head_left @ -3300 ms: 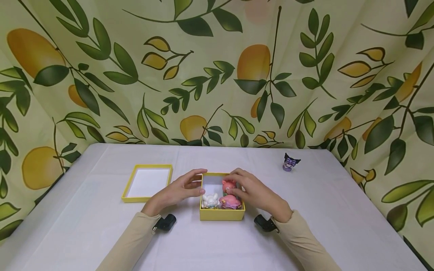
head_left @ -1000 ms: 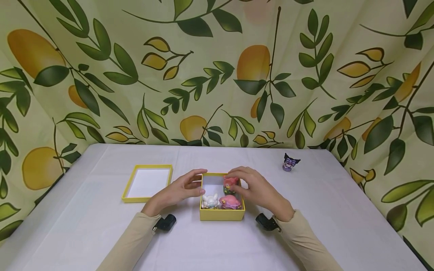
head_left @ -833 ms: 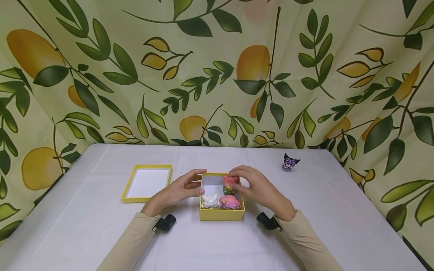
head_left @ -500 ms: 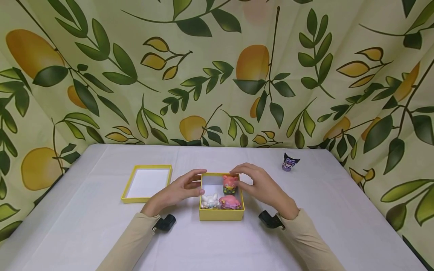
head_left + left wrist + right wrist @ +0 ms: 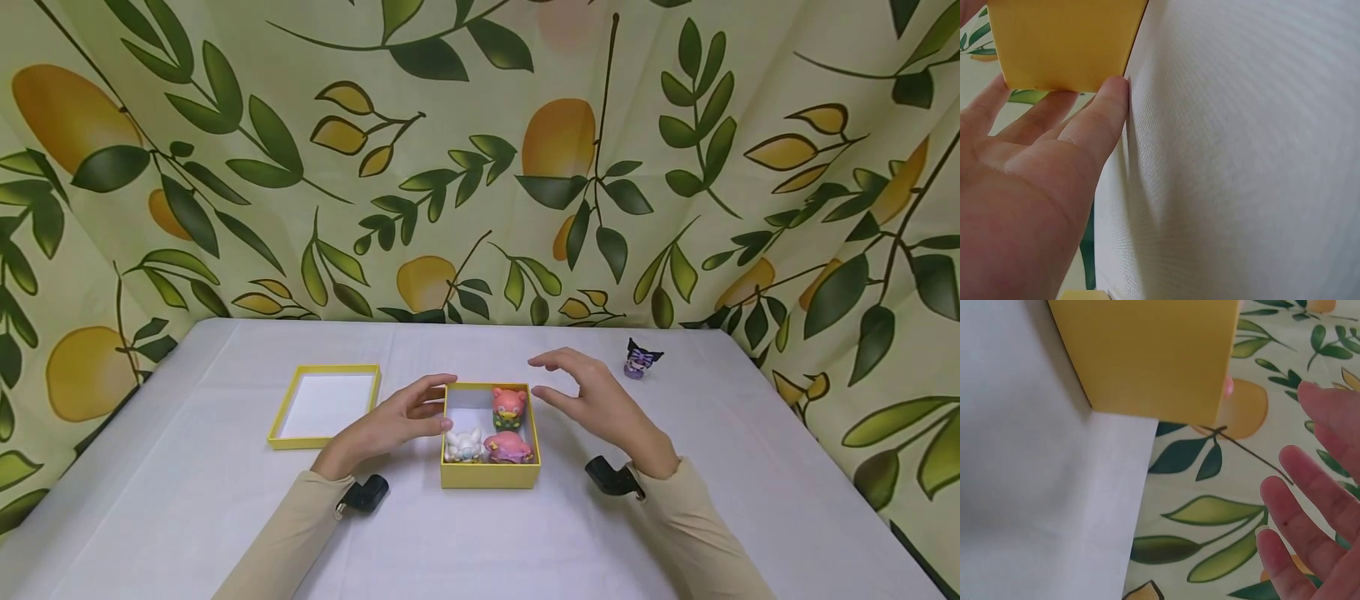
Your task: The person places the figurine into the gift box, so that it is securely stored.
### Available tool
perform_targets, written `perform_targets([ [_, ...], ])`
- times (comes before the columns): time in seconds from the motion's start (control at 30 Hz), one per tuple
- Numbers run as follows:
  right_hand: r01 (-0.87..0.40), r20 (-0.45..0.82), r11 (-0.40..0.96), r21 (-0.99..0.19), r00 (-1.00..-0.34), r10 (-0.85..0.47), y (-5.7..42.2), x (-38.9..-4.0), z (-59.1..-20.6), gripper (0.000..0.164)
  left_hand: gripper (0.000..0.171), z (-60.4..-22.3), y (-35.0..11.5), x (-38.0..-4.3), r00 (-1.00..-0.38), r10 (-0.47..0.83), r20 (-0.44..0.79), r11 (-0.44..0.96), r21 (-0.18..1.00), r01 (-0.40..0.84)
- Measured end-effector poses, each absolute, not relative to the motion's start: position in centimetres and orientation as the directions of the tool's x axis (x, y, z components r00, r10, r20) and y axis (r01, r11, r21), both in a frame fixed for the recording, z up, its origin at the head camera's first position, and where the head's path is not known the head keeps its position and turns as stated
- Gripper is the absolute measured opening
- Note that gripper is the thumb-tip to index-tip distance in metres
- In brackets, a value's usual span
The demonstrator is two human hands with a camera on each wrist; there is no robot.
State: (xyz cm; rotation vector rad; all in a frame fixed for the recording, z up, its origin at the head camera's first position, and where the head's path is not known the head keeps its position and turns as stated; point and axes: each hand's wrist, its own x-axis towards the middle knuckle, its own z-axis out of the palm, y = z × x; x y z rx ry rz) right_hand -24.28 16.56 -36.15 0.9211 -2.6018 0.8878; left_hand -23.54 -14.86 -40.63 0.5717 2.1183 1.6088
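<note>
A yellow box (image 5: 490, 477) with a white inside stands mid-table. In its back right corner an upright coral-pink figurine (image 5: 509, 403) with a green base faces front. Along the front lie a white figurine (image 5: 465, 445) at left and a pink-and-purple figurine (image 5: 508, 448) at right. My left hand (image 5: 397, 421) rests its fingertips against the box's left wall; the left wrist view shows those fingers (image 5: 1110, 103) nearly straight on the yellow side. Just right of the box, my right hand (image 5: 600, 404) hovers with fingers spread, holding nothing; the right wrist view shows it apart from the wall.
The yellow-rimmed box lid (image 5: 324, 443) lies inside up at left of the box. Farther back at right stands a small black-and-purple figurine (image 5: 639, 361). A white cloth (image 5: 465, 550) covers the table, and a leaf-and-fruit patterned curtain (image 5: 480, 167) hangs behind it.
My right hand lets go of the coral-pink figurine, which now stands upright in the back right corner, and moves out to the right. My left hand stays at the box.
</note>
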Motion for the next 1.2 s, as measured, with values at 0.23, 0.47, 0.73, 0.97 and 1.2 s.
perform_targets([
  [0.23, -0.601, 0.414, 0.641, -0.477, -0.797, -0.439, 17.8, -24.7, -35.8, 0.04, 0.072, -40.6, -14.8, -23.5, -0.836, 0.542, -0.089, 0.269, 0.96, 0.072],
  [0.47, -0.579, 0.45, 0.67, -0.465, -0.806, -0.384, 19.1, -25.1, -35.5, 0.042, 0.071, -40.6, -14.8, -23.5, -0.833, 0.547, -0.081, 0.26, 0.962, 0.078],
  [0.73, -0.554, 0.476, 0.69, -0.466, -0.814, -0.332, 20.8, -25.8, -35.7, 0.043, 0.072, -40.6, -14.8, -23.5, -0.836, 0.542, -0.087, 0.261, 0.963, 0.069],
  [0.97, -0.497, 0.476, 0.731, -0.467, -0.838, -0.266, 21.9, -26.3, -36.2, 0.042, 0.073, -40.6, -14.8, -23.5, -0.834, 0.545, -0.091, 0.255, 0.965, 0.061],
  [1.2, -0.474, 0.487, 0.735, -0.485, -0.844, -0.223, 22.9, -26.7, -36.4, 0.04, 0.072, -40.7, -14.8, -23.6, -0.835, 0.542, -0.095, 0.263, 0.963, 0.061],
])
